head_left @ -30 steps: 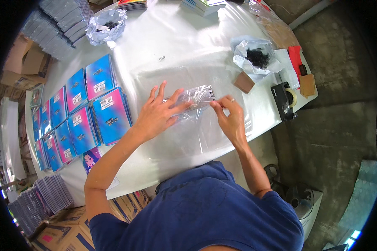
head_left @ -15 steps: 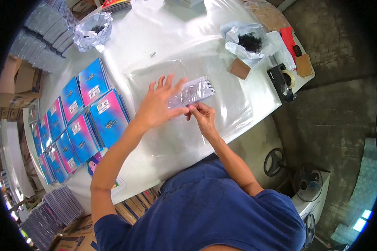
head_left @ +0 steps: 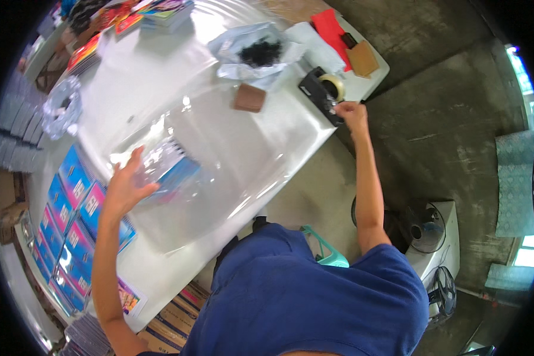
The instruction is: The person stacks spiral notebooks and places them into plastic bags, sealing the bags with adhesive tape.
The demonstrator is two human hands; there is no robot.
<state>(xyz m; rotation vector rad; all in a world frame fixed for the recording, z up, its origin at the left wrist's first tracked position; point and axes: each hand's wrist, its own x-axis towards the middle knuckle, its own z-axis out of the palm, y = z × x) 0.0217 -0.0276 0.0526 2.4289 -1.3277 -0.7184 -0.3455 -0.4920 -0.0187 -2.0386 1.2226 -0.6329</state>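
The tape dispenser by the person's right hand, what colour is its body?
The tape dispenser has a black body, best seen in the head view.

Navy shirt, short sleeve

I am wearing a navy shirt, creasing softly toward its hem. The right sleeve is ending near my elbow. My left hand and right hand are going bare.

A grey concrete wall fills the right, with bright windows and pale teal curtains. Near right, a fan stands by a white cabinet; a green stool sits on the pale floor beside the white table.
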